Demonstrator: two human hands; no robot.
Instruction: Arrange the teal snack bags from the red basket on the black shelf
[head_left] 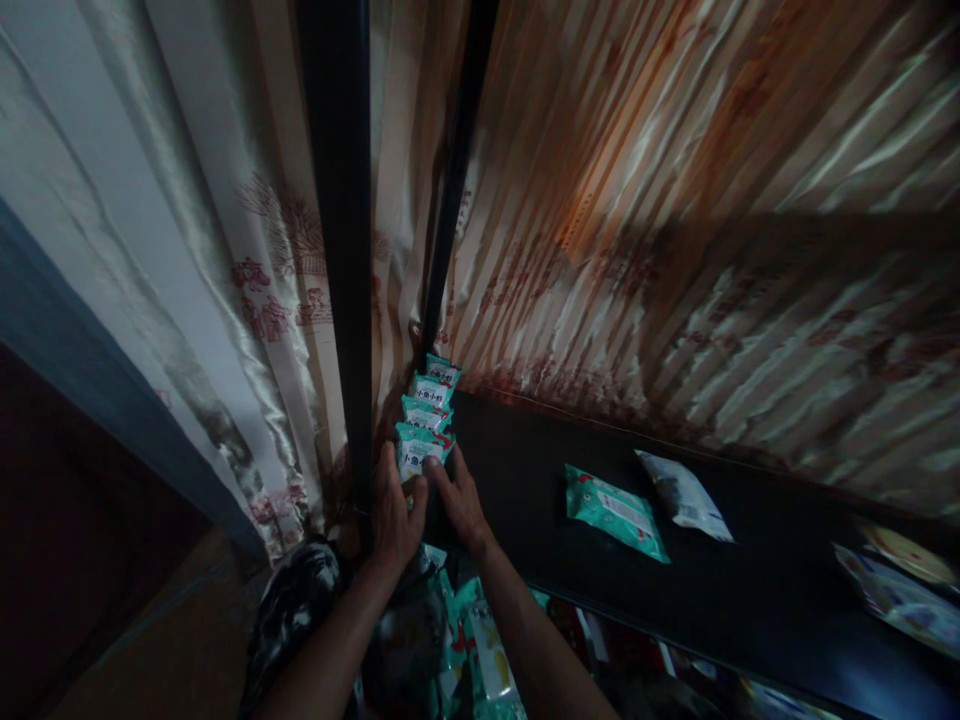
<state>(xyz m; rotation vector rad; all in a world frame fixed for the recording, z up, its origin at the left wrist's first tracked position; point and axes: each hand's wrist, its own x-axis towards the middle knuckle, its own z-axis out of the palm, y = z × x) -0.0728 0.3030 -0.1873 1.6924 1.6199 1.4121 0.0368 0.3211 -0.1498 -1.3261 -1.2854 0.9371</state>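
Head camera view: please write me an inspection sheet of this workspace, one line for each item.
Surface: dark shelf, dimly lit.
Job's things: row of green-and-white snack packets standing at the shelf's left end, beside a black post.
Clutter: one green packet and one white packet lying flat on the shelf; more packets at the far right, blurred; packets below the shelf.
Hands: left hand and right hand both press on the nearest packet of the row.
Cables: nothing seen.
Surroundings: patterned curtains behind the shelf.
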